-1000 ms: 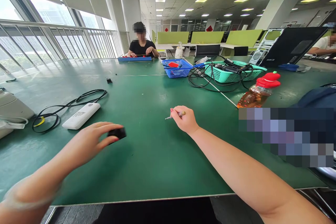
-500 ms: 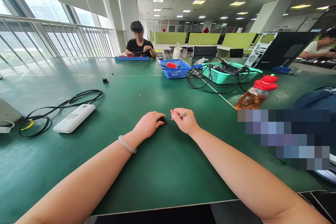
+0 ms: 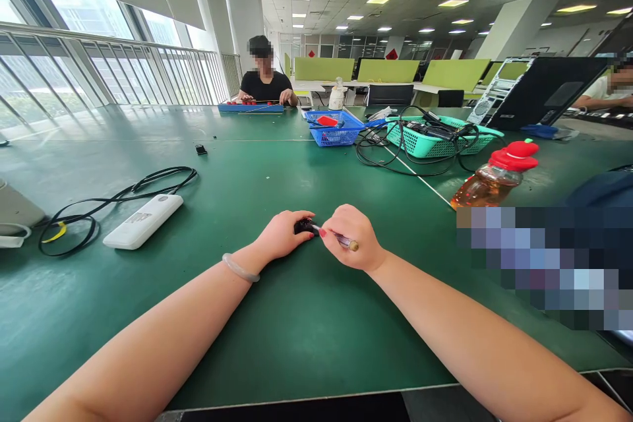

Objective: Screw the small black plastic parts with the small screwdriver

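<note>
My left hand (image 3: 283, 236) is closed around the side of a small black part (image 3: 305, 226) on the green table (image 3: 297, 336), its thumb and fingers gripping the edge. What kind of part it is cannot be made out. In my right hand (image 3: 352, 237) is a small screwdriver (image 3: 347, 243) with a translucent purplish handle and a tan end. Its thin tip meets the right side of the black part. My right fingers wrap round the handle and cover much of it.
To the left lie a white power bank (image 3: 143, 221) and a looped black cable (image 3: 128, 194). Ahead are a blue basket (image 3: 335, 136) and a green basket (image 3: 420, 147) with cables. A red-capped bottle (image 3: 494, 175) stands at right. Across the table sits a person (image 3: 266, 86).
My right hand has turned, so the screwdriver's handle end now points down toward me. More of the black part shows between the hands. The view has shifted slightly.
</note>
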A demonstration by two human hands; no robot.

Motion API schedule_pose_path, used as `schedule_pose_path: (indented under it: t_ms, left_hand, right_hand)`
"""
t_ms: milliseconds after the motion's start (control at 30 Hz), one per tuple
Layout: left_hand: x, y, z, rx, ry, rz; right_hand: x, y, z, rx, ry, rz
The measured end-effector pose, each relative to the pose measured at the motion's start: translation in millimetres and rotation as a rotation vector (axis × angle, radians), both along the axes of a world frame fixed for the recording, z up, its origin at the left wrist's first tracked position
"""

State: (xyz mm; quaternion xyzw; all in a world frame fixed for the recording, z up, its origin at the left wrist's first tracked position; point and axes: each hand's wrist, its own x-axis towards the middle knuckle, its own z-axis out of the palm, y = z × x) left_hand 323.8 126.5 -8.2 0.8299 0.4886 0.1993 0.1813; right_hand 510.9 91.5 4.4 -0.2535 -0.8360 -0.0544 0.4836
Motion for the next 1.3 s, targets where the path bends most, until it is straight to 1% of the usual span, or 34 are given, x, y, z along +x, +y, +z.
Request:
schedule_pose_path:
  t_ms: [167,433,700,867,1000,1133,1200,1300]
  left_hand:
    - [-0.9,0.3,-1.0,0.002,-0.005,-0.015]
    - [-1.7,1.5,-2.3,0.012,-0.004,-0.031]
    - [-2.2,1.5,-2.9,0.024,-0.006,-0.037]
    - [-2.2,0.7,-2.3,0.023,-0.017,-0.042]
    - [-2.0,-0.6,-1.7,0.034,-0.016,-0.045]
    - [-1.5,-0.5,-2.3,0.054,-0.012,-0.046]
    - [-1.3,-0.1,-2.6,0.058,-0.014,-0.051]
    - [-1.3,0.5,-2.4,0.059,-0.013,-0.065]
  right_hand:
    - [-3.1,1.7,-2.2,0.031,-0.084,0.051]
    - [-2.0,1.4,-1.6,0.068,-0.114,0.078]
    - [-3.2,-2.3,3.7,0.113,-0.266,0.062]
    - [-4.6,-4.9,6.5,0.13,-0.354,0.028]
    - [-7.7,-6.7,5.0,0.158,-0.446,0.031]
    - [-10.0,-7.2,0.6,0.14,-0.552,0.055]
    - [-9.8,-6.8,-0.3,0.13,-0.56,0.057]
    - [-7.1,-5.0,1.0,0.108,-0.517,0.064]
